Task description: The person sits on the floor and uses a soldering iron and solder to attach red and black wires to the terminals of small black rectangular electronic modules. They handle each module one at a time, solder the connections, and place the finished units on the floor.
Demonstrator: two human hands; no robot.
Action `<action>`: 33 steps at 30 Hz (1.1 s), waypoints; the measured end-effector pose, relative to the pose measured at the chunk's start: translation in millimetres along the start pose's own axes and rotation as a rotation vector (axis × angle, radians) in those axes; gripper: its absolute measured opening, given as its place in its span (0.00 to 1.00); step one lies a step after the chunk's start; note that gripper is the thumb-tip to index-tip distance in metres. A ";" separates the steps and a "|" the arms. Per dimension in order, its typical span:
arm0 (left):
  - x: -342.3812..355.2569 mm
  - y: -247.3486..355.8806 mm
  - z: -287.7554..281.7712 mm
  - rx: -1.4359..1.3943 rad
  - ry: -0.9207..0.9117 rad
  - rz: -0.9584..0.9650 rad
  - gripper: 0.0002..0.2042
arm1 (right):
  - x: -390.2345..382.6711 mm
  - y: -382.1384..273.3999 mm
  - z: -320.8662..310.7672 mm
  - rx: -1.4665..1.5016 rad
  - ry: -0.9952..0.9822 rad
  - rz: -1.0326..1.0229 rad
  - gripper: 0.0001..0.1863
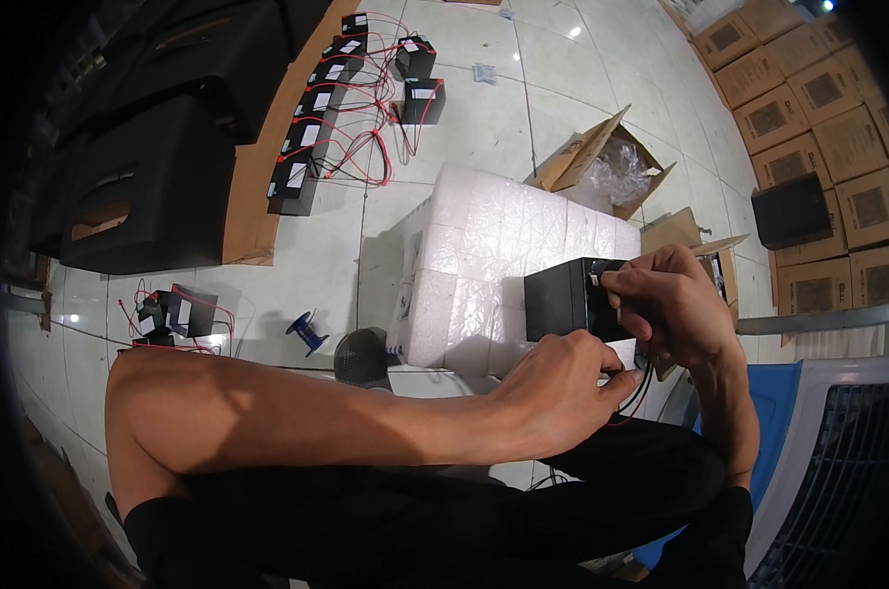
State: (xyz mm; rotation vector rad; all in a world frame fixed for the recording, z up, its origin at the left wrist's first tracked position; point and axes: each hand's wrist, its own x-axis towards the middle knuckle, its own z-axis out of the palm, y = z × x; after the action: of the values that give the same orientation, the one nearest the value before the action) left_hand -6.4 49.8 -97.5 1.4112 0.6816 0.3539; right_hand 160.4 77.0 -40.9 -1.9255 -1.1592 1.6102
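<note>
A black block-shaped battery [562, 299] lies on a white foam block [484, 245] wrapped in clear film. At the battery's right end, my right hand [675, 294] pinches something small and pale against the terminal side; the fingers mostly hide it. Along the battery's near edge, my left hand [572, 383] is closed, thumb and fingertips together at thin black and red wires [646, 385]. Those wires hang below my right hand toward my dark-clothed leg.
Several black batteries [302, 147] with red and black leads stand in a row on the tiled floor. Large black cases [140, 187] fill the left. Nearby are a blue spool [307, 334], an open carton [616, 172], stacked cartons [817, 108] and a blue-and-white fan unit [808, 452].
</note>
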 end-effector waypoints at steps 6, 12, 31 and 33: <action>0.2 -1.2 0.8 -0.004 0.001 -0.010 0.16 | 2.0 4.2 0.7 0.009 0.000 -0.025 0.13; 0.6 -6.5 2.8 0.007 0.016 0.003 0.16 | 0.3 4.0 3.9 0.006 0.053 -0.032 0.13; -1.4 3.8 -3.3 0.012 0.006 -0.045 0.16 | -7.5 -3.8 8.3 -0.053 0.018 -0.026 0.13; -1.1 3.8 -3.5 0.020 0.001 -0.053 0.16 | -6.6 -2.4 9.2 -0.045 0.018 -0.043 0.13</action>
State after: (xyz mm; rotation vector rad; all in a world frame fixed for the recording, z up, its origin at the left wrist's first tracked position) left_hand -8.8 52.4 -93.6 1.4090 0.7242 0.3070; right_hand 150.8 71.2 -37.6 -1.9251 -1.2310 1.5547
